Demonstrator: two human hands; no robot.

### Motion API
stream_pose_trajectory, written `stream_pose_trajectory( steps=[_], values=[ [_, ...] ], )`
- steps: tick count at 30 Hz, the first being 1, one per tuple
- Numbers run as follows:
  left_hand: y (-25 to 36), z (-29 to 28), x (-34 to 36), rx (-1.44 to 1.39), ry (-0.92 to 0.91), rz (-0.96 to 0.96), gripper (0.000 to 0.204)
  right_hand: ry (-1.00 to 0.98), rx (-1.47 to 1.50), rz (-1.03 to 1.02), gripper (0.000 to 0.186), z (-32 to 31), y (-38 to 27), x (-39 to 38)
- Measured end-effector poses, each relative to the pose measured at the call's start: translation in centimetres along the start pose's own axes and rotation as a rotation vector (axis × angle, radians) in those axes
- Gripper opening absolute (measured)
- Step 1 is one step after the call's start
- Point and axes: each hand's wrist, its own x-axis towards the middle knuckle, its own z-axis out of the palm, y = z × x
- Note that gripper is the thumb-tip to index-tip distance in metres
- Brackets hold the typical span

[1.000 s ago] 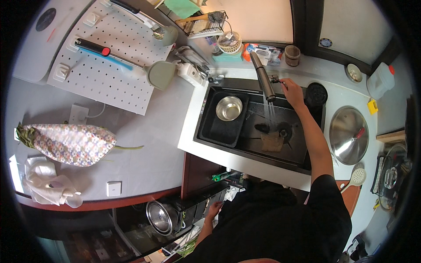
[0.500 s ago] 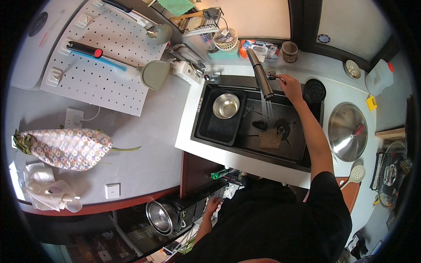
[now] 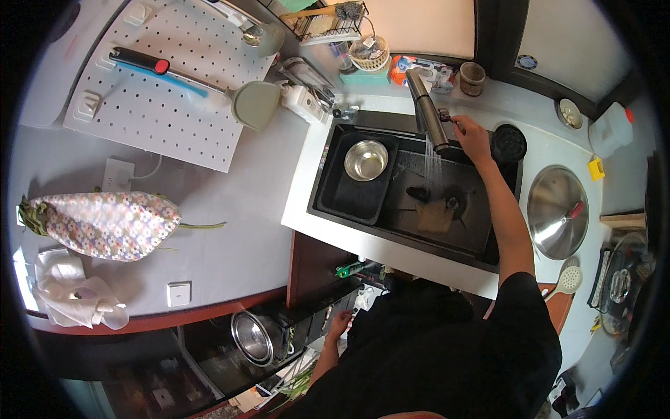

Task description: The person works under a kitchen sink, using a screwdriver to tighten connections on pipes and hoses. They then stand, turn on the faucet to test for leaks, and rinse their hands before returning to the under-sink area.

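Observation:
My right hand is closed on the small lever on the side of a dark metal faucet. Water streams from the spout into the black sink. Below the stream lie a dark oblong object and a brown cloth-like square, close to the drain. In a black tray at the sink's left sits a shiny metal bowl. Down by my body, my left hand has its fingers curled together; whatever they may hold is too small to make out.
A metal pot lid lies on the counter to the right, with a slotted spoon nearer me. A pegboard with hanging utensils covers the left wall. Low at left stands a metal pot. An open cabinet door juts out below the counter.
The whole view has shifted slightly. My right hand stays on the faucet lever and the water keeps running. My left hand remains low beside my body.

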Motion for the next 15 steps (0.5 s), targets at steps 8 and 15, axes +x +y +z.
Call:
stream_pose_trajectory(
  steps=[8, 15],
  values=[
    [-1.8, 0.0, 0.5, 0.064, 0.009, 0.042, 0.033, 0.003, -0.017, -0.052, 0.018, 0.6, 1.0, 1.3],
    [-2.2, 1.0, -0.2, -0.014, 0.003, -0.038, 0.033, -0.018, -0.007, 0.055, 0.018, 0.3, -0.8, 1.7]
  ],
)
